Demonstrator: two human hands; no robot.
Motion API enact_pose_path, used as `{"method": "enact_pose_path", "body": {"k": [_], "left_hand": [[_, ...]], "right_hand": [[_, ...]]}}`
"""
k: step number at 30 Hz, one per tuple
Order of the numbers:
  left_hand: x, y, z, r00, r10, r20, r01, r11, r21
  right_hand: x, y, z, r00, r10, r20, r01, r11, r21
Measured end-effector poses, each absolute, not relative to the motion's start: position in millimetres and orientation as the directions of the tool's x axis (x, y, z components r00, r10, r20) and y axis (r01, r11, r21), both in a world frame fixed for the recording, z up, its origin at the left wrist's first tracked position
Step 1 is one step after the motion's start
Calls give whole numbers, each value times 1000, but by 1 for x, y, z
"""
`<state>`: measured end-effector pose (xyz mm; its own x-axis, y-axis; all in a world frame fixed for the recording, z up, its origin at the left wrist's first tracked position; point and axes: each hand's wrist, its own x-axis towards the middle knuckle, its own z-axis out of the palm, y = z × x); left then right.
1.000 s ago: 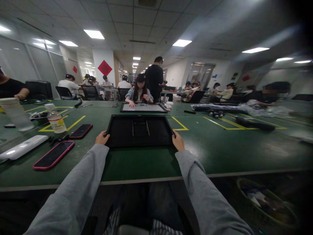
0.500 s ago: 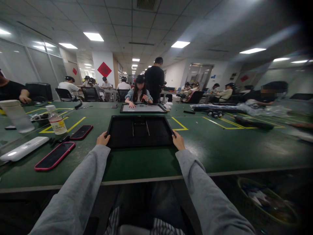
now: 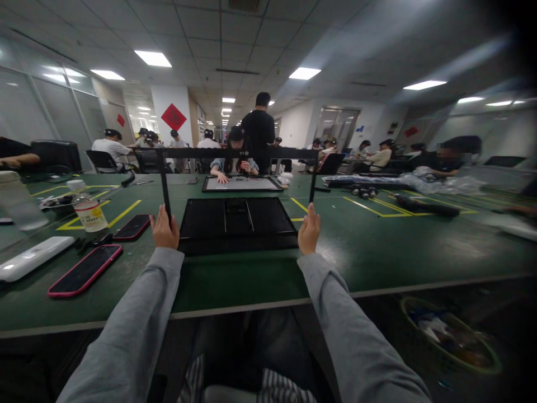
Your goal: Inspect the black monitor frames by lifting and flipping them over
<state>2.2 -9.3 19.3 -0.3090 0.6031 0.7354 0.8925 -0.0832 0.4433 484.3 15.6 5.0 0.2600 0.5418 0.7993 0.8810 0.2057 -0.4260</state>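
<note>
A thin black monitor bezel (image 3: 197,153) with an LG logo on its upper bar stands tilted up above the table. My left hand (image 3: 166,230) is closed on its left side, and my right hand (image 3: 309,230) grips the right side. Beneath it, a black rectangular monitor panel (image 3: 201,217) lies flat on the green table, with two thin light strips and a dark box-shaped part near its middle. Where the lower bar of the bezel meets the near edge of the panel, black on black, I cannot tell whether they touch.
Left of my hands lie two phones in red cases (image 3: 86,270) (image 3: 133,226), a white device (image 3: 36,258) and a bottle (image 3: 89,210). Across the green table (image 3: 377,252), a person works at another panel (image 3: 243,184). Plastic-wrapped parts (image 3: 364,182) lie at right; a basket (image 3: 453,336) stands below.
The bezel has come up off the panel, its far bar swinging upward. Both hands have risen with its sides and turned more upright. The panel has stayed on the table.
</note>
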Motion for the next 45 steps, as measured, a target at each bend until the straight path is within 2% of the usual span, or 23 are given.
{"method": "enact_pose_path", "body": {"k": [2, 6, 11, 15, 20, 29, 34, 45], "left_hand": [[2, -13, 23, -333, 577, 746, 880, -93, 465], [0, -9, 16, -300, 624, 722, 890, -89, 447], [2, 5, -2, -283, 817, 502, 899, 43, 436], [2, 8, -5, -297, 885, 359, 904, 139, 405], [-3, 9, -6, -328, 900, 288, 890, 192, 413], [-12, 21, -19, -364, 884, 293, 836, 172, 521], [-20, 25, -20, -341, 895, 287, 857, 170, 486], [-24, 20, -17, -307, 906, 293, 896, 171, 410]], "right_hand": [[482, 10, 10, 260, 520, 814, 896, 184, -404], [485, 15, 2, 230, 591, 773, 885, 203, -419], [498, 34, -21, 250, 767, 591, 829, 145, -539], [503, 44, -33, 275, 835, 476, 809, 67, -584], [508, 51, -41, 262, 841, 474, 778, 107, -619], [513, 60, -46, 240, 812, 532, 717, 221, -661], [511, 55, -44, 288, 808, 513, 734, 158, -660], [505, 49, -42, 271, 804, 529, 736, 181, -652]]}}
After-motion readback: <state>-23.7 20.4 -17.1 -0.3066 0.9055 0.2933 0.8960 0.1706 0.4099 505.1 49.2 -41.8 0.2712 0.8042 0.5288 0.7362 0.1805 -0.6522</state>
